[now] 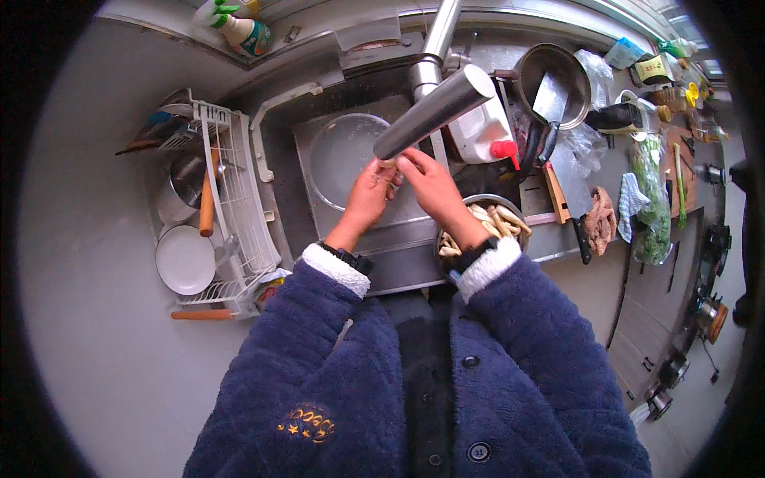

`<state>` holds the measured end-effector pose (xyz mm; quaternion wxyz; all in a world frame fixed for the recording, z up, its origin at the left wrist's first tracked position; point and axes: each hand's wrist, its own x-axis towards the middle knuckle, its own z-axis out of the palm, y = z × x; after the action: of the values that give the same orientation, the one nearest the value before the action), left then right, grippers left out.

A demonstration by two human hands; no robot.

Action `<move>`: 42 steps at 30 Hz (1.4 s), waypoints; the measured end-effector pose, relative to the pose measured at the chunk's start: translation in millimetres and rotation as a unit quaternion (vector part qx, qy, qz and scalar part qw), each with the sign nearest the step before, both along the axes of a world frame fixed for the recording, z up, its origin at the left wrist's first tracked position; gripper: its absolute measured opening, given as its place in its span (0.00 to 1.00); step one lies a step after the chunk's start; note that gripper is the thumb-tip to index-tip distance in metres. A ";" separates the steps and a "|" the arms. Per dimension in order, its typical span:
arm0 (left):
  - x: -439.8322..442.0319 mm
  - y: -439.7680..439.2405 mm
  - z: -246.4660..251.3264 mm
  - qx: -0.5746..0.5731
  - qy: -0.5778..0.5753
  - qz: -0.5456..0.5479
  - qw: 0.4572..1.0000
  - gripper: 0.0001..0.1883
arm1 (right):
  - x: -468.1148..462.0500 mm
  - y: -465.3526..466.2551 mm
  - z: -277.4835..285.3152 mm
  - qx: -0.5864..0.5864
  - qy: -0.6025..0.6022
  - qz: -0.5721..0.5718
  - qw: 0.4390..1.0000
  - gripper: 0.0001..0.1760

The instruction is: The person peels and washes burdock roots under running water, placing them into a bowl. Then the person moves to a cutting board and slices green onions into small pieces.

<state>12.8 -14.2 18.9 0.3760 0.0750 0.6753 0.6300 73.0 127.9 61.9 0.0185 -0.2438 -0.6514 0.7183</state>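
Note:
Under the end of a metal faucet [436,110], my left hand [367,194] and my right hand [431,179] meet over the sink. Their fingers pinch a small pale piece [387,162], largely hidden by the fingers and faucet; its kind cannot be told. A round basin [343,161] stands in the sink, beyond and to the left of my hands. Below my right forearm, a metal bowl [526,239] holds several pale, elongated pieces of food [499,222], partly covered by my wrist.
A white dish rack [239,197] with a plate [185,260] and pot stands left. Right of the sink are a white jug [483,131], a pan [577,89] with a spatula, a cleaver [568,179], a cloth [599,221] and bagged greens [648,203]. A spray bottle [245,33] stands at the back.

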 end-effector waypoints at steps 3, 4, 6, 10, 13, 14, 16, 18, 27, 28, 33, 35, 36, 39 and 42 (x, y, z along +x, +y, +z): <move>5.5 -3.5 4.6 0.023 0.032 0.004 0.999 0.16 | -18.9 -14.7 -6.7 -0.193 -0.049 -0.003 0.980 0.14; 6.3 -4.8 6.2 0.027 0.028 0.010 0.999 0.16 | -22.2 -17.5 -8.0 -0.241 -0.059 -0.003 0.969 0.14; 6.6 -6.6 8.1 0.031 0.026 0.011 0.999 0.17 | -25.5 -20.1 -8.9 -0.261 -0.049 -0.013 0.964 0.12; 6.5 -9.2 9.3 0.038 0.020 0.015 0.999 0.17 | -25.9 -17.3 -8.2 -0.277 -0.069 0.006 0.958 0.10; 4.0 -10.9 10.5 0.040 0.021 0.010 0.999 0.18 | -24.2 -13.1 -6.0 -0.301 -0.067 0.010 0.951 0.09; 3.5 -11.2 11.2 0.021 0.017 0.006 1.000 0.19 | -24.1 -9.6 -5.5 -0.308 -0.070 0.025 0.949 0.09; 2.3 -10.8 12.7 0.045 0.013 0.014 0.999 0.19 | -24.6 -4.0 -5.2 -0.321 -0.073 0.054 0.943 0.17; 1.2 -10.2 14.3 0.052 0.006 0.017 0.998 0.19 | -24.7 -2.3 -5.8 -0.324 -0.065 0.063 0.942 0.17; -4.4 -12.9 20.1 0.044 -0.027 -0.019 0.998 0.16 | -22.3 -3.8 -3.3 -0.332 -0.085 0.006 0.940 0.09; -3.9 -13.0 20.6 0.038 -0.040 -0.018 0.998 0.16 | -21.1 -4.8 -2.7 -0.348 -0.079 -0.007 0.934 0.08; -2.4 -9.5 22.3 0.040 -0.079 -0.014 0.996 0.20 | -12.0 -13.5 -10.0 -0.193 -0.109 0.010 0.975 0.12; -2.9 -10.2 23.3 0.046 -0.109 -0.023 0.993 0.20 | -8.7 -12.0 -17.0 -0.184 -0.117 0.024 0.976 0.13; -3.9 -11.9 24.0 0.077 -0.134 -0.027 0.988 0.20 | -8.4 -9.7 -20.4 -0.211 -0.122 0.015 0.970 0.13; -7.5 -17.2 23.9 0.098 -0.196 -0.022 0.975 0.18 | -9.5 -0.7 -26.4 -0.210 -0.094 -0.029 0.973 0.11; -10.4 -17.1 18.1 0.016 -0.195 0.024 0.980 0.16 | -11.4 9.5 -23.2 -0.148 -0.072 -0.081 0.983 0.11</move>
<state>2.4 -31.3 36.9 0.4844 -0.0593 0.5801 0.6522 61.7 137.4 38.7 -0.0067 -0.3465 -0.5161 0.7833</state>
